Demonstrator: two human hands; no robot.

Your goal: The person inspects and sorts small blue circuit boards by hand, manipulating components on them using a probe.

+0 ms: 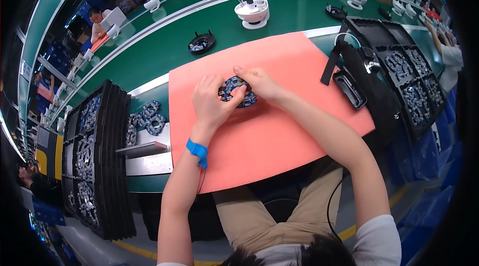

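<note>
A ring-shaped blue circuit board [248, 100] is held above the salmon-coloured mat [269, 156]. My left hand [209, 97] grips its left side, thumb reaching across the ring's lower middle. On the upper right side, my right hand [263, 85] pinches the same board, its thumb over the top edge. The fingers cover much of the ring, so whether anything else is in them is hidden. Around my left wrist sits a blue wrist strap [197, 152] with a thin cord.
Stacked black trays of boards [95, 161] stand left, beside several loose ring boards [153, 124] and a metal plate [144, 149]. Right are a black case [360, 74] and another black tray [416, 79]. Beyond, the green conveyor [164, 61] carries a black round housing [201, 43] and a white device [253, 14].
</note>
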